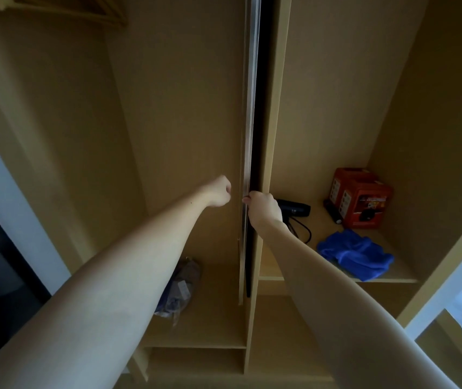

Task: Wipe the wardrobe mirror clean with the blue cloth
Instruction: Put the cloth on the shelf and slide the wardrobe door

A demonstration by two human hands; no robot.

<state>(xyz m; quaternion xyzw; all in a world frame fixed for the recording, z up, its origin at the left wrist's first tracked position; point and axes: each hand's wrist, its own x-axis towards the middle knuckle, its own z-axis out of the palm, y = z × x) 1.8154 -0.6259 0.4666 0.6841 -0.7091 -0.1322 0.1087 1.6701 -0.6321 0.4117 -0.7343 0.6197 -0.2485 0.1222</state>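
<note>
The wardrobe mirror (252, 108) shows only edge-on, as a thin silver and dark strip running up the middle of the open wardrobe. My right hand (263, 210) grips that front edge at about shelf height. Just to the left of the strip is my left hand (218, 190), curled into a fist with nothing visible in it and a small gap to the edge. The blue cloth (356, 255) lies crumpled on the right-hand shelf (387, 279), below and to the right of my right hand, touched by neither hand.
A red box (360, 200) and a black device with a cable (294, 210) sit at the back of the right shelf. A crumpled plastic bag (179, 287) lies in the lower left compartment. Wooden hangers (69, 9) hang top left. A wardrobe door edge (448, 299) slants across the right.
</note>
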